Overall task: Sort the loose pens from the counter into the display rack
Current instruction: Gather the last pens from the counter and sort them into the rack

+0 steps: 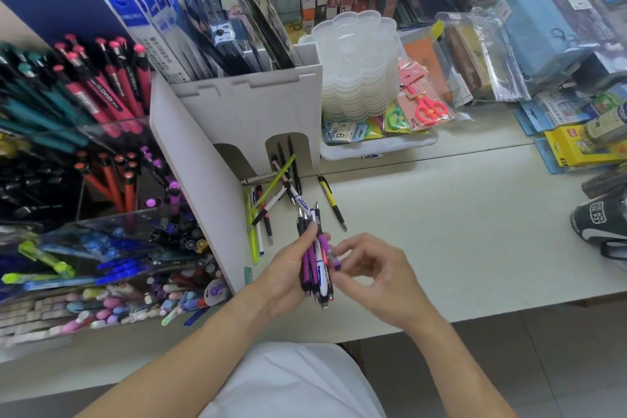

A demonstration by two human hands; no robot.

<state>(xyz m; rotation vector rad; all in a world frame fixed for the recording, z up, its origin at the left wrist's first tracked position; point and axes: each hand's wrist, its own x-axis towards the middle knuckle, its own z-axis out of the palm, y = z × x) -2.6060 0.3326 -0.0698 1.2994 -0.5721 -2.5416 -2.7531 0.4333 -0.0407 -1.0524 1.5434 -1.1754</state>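
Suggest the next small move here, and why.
Probably draw the purple pen that the right hand pinches out of the bundle of pens gripped by the left hand, then carry it to the display rack, where purple pens stand.

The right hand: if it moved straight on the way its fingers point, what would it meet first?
The right hand points left toward the bundle of purple, white and black pens gripped in the left hand. Its fingertips appear to pinch one purple pen already, so it would meet that bundle first; depth is unclear.
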